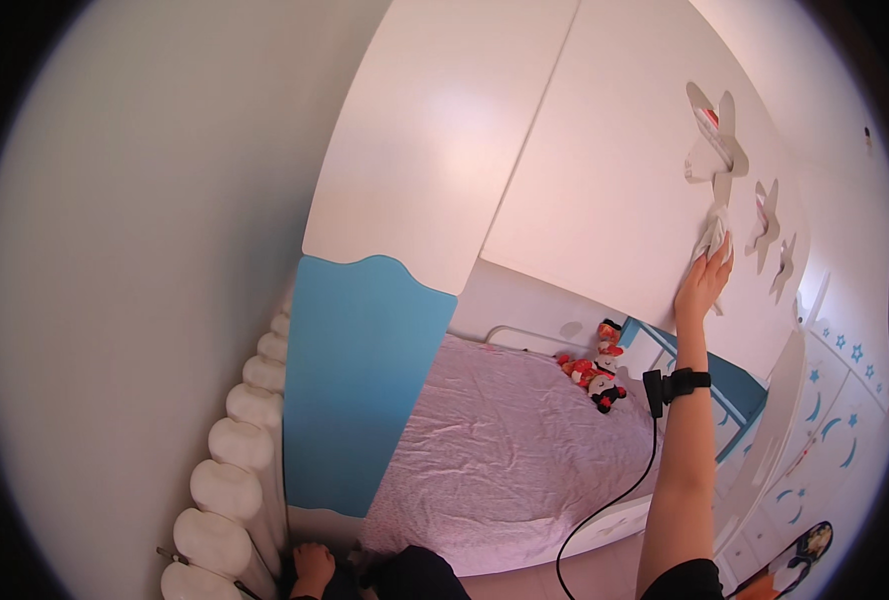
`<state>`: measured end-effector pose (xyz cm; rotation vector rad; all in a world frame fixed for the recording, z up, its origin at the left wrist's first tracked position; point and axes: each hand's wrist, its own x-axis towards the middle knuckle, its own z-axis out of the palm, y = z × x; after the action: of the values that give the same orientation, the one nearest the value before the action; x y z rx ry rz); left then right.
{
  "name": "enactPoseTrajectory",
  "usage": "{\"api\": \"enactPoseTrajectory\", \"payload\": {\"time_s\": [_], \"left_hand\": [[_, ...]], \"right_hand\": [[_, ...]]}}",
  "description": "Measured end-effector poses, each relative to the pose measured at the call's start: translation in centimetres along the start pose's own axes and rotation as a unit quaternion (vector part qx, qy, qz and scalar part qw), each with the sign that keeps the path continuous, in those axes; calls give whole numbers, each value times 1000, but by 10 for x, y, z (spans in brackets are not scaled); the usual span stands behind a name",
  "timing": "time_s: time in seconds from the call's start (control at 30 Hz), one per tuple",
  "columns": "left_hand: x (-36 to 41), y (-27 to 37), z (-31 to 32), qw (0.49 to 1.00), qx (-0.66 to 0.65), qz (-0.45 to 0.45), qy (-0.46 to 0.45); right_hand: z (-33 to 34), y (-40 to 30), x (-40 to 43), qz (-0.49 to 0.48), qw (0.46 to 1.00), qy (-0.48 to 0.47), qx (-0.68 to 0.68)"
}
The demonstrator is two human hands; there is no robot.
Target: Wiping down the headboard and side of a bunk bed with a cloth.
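My right hand (705,285) reaches up and presses a crumpled white cloth (713,234) against the white guard panel (602,172) of a bunk bed. The cloth lies just below the largest star-shaped cut-out (717,142), and smaller star cut-outs run along to its right. A black strap (688,381) with a small device and a cable sits on my right forearm. Low in the picture, my left hand (314,564) rests by my dark-clothed legs, its fingers curled. Whether it holds anything is hidden.
A white column radiator (231,480) stands along the wall at left, beside the bed's blue end panel (366,382). Below is a lower bunk with a lilac sheet (482,435) and red-dressed dolls (594,375). White cabinets (827,420) with blue stars and moons stand right.
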<state>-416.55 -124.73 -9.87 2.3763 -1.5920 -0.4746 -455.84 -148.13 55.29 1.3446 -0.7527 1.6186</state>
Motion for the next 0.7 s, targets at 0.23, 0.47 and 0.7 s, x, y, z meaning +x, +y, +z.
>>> {"api": "enactPoseTrajectory", "payload": {"time_s": [0.23, 0.47, 0.7], "left_hand": [[1, 1, -10, 998, -7, -4, -58], [1, 5, -11, 999, -6, -6, -50], [-1, 1, -3, 1000, 3, -1, -15]], "right_hand": [[-1, -4, -26, 29, 999, 7, -29], [-3, -34, -39, 6, 1000, 4, -17], [-5, -116, -60, -66, 996, -59, 18]]}}
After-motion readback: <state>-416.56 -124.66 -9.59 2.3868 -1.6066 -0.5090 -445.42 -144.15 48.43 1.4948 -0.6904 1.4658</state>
